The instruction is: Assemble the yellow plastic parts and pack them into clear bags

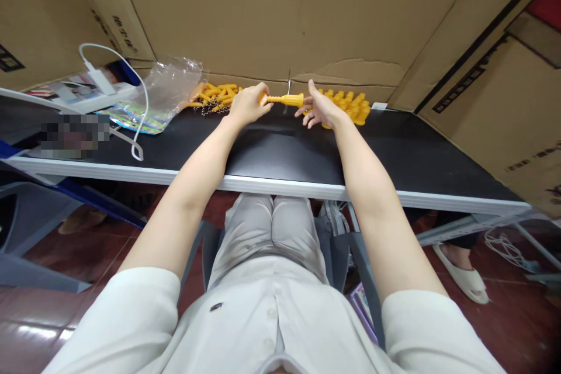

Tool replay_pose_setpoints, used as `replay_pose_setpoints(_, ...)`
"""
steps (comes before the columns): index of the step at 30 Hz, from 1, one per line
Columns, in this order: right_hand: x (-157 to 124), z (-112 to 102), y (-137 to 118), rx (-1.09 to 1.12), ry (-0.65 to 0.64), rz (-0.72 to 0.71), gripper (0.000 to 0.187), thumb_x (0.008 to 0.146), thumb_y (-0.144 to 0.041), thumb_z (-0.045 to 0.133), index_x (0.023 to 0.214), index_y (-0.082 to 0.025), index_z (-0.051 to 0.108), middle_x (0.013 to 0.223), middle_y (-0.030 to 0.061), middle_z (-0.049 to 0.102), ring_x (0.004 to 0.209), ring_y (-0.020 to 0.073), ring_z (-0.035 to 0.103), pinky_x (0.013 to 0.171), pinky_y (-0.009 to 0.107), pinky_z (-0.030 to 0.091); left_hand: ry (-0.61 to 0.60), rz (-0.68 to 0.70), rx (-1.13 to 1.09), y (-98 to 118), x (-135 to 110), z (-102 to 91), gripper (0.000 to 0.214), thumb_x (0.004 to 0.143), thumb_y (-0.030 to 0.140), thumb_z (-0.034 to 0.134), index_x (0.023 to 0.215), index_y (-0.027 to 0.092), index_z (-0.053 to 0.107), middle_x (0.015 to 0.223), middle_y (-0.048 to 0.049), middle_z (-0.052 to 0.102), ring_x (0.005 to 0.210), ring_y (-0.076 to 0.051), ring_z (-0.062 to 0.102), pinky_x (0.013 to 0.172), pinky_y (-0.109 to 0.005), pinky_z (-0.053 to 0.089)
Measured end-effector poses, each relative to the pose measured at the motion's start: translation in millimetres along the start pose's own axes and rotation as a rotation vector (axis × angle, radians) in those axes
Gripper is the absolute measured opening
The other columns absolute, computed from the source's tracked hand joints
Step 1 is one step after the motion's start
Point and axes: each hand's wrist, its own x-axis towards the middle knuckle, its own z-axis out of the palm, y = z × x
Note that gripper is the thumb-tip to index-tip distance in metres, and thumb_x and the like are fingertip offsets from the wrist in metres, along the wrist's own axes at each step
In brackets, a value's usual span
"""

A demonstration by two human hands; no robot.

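My left hand (249, 106) is closed round one end of a long yellow plastic piece (291, 100), with a thin twisted-looking middle and a thicker ribbed end that points right. That piece is held level above the black tabletop (280, 152). Just right of its ribbed end is my right hand (322, 108), with thumb up and fingers apart, holding nothing. Behind my right hand stand several yellow knobbed pieces (350, 106) close together, partly hidden by it. Left of my left hand lies a heap of yellow parts (217, 93) with dark metal bits, perhaps chains or springs.
A clear plastic bag (169, 90) lies left of the heap, near a white cable (142, 90) and a white plug (101, 80). Cardboard walls (280, 11) close off the table's back and sides. A person's foot in a white slipper (464, 274) shows below right.
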Motion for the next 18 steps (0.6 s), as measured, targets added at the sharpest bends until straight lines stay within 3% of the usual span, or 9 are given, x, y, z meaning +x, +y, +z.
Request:
replay_pose_setpoints(4,-6.0,-2.4,0.2,0.079,0.044,-0.127,0.040,0.097,-0.051,0.083,0.111,-0.023,0.059,0.097,0.0019,0.075,0.062,0.0118,0.070,0.054,0.022,0.059,0.006,-0.026,0.013,0.2,0.0,-0.8,0.040,0.093,0.038,0.070,0.130,0.024,0.070,0.110,-0.0116,0.077,0.114,-0.033,0.070,0.102,-0.042,0.053)
replay_pose_setpoints(7,-7.1,-1.2,1.3,0.066,0.049,-0.169,0.031,0.095,-0.029,0.086,0.107,-0.021,0.059,0.094,0.0004,0.074,0.062,0.0095,0.069,0.056,0.020,0.058,0.006,-0.033,0.023,-0.1,0.1,-0.4,0.039,0.093,0.038,0.070,0.129,0.023,0.070,0.110,-0.0125,0.077,0.114,-0.033,0.070,0.102,-0.042,0.053)
replay_pose_setpoints(10,-8.1,1.1,-0.1,0.039,0.058,-0.138,0.028,0.098,-0.036,0.084,0.097,-0.020,0.060,0.083,0.0017,0.075,0.058,0.0092,0.066,0.054,0.018,0.054,0.022,-0.011,0.015,-0.5,0.0,0.1,0.040,0.092,0.039,0.070,0.129,0.024,0.071,0.108,-0.0115,0.077,0.113,-0.033,0.070,0.100,-0.041,0.053)
replay_pose_setpoints(18,-6.1,5.3,-4.7,-0.027,0.107,-0.086,0.063,0.091,-0.083,0.071,0.089,-0.020,0.064,0.061,0.0024,0.068,0.048,0.0132,0.061,0.049,0.024,0.052,0.022,0.006,0.007,0.2,-0.1,1.2,0.043,0.092,0.039,0.069,0.133,0.025,0.070,0.111,-0.0119,0.077,0.113,-0.032,0.070,0.098,-0.040,0.053)
